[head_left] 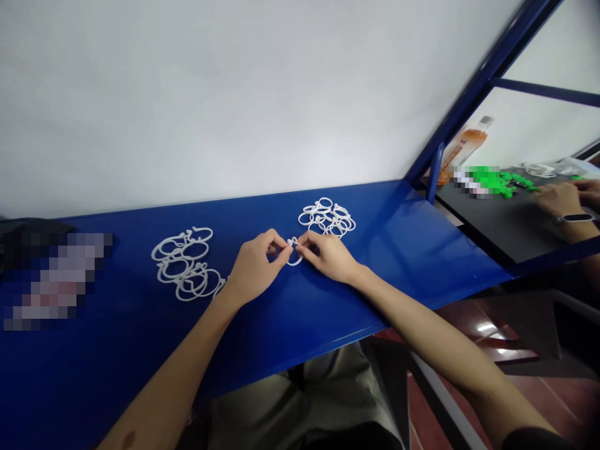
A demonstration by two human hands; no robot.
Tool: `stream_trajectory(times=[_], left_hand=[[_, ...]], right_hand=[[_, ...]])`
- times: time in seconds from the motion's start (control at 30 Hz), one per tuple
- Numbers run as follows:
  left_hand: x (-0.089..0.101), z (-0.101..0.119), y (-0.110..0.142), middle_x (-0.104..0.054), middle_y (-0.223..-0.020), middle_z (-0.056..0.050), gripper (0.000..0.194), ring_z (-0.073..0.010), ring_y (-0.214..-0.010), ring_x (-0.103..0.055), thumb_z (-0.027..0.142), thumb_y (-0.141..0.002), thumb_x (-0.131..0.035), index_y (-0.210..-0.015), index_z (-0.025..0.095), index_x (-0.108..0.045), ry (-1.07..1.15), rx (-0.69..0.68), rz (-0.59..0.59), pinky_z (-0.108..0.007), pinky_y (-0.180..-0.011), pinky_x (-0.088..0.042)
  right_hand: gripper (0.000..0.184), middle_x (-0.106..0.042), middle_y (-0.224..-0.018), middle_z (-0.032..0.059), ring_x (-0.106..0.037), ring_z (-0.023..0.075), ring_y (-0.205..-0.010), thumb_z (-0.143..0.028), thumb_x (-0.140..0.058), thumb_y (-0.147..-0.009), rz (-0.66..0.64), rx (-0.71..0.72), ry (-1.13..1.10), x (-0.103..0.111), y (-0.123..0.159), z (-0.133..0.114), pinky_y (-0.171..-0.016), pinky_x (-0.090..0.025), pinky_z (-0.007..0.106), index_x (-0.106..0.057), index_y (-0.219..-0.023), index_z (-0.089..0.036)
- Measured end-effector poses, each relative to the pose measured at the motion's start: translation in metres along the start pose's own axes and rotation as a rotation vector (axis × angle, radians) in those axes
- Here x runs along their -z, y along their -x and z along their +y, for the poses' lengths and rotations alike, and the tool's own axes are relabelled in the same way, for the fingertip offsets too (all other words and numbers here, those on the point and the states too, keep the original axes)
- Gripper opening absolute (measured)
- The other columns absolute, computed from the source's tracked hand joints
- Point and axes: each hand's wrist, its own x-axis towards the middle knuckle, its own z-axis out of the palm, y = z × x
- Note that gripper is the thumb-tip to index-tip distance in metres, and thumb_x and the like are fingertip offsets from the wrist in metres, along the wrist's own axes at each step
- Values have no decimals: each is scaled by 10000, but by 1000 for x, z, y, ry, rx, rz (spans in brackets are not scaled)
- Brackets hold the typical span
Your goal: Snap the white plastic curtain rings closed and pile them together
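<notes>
I watch from afar as the left hand and right hand pinch a white ring over the blue desk; working its knobbed end looks the step, the next move likely needing steady pressure.

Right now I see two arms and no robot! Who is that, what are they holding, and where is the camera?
There's no machine here, just a person with bare hands. The one picture comes from a camera worn on that person's head, looking forward and down, so you see nearly what they see. Their left hand and right hand meet over a blue table. Their fingers pinch one small white loop between them. More loops lie on the table: one pile by the left hand and another pile just beyond the right. Over on the right, another person's hand is near some bright green pieces on a black desk.
</notes>
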Motion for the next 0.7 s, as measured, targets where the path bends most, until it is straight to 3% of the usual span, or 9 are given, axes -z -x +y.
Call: stream_trajectory(times=[0.17,0.33,0.5,0.7], left_hand=[[2,0,1,-685,-762,21,252,-141,-695,-627,473,-872,-613,-820,227,-587,165,94,-85,-273,-656,-470],[1,-7,-1,-715,-807,26,178,-155,-760,-658,372,-851,-636,-977,247,-634,197,105,-124,-290,-719,-485],[0,-6,0,-693,-752,35,105,-143,-699,-627,303,-857,-576,-801,238,-637,164,44,-175,-279,-690,-470],[1,-2,2,-664,-672,41,115,-137,-631,-583,273,-854,-565,-752,230,-596,92,11,-147,-270,-652,-447]], right_hand=[[136,-701,-806,11,-608,121,-675,-288,-543,-992,-32,119,-28,2,2,2,-645,-422,233,-627,-976,-183],[168,-657,-830,23,-588,131,-717,-306,-526,-1008,-87,213,-45,-2,5,0,-674,-439,242,-606,-929,-180],[211,-623,-817,40,-575,147,-728,-313,-472,-1034,-83,298,38,-3,9,1,-672,-448,252,-605,-940,-179],[265,-634,-820,50,-573,159,-730,-349,-429,-1050,-55,327,88,0,11,-1,-670,-459,269,-613,-948,-187]])
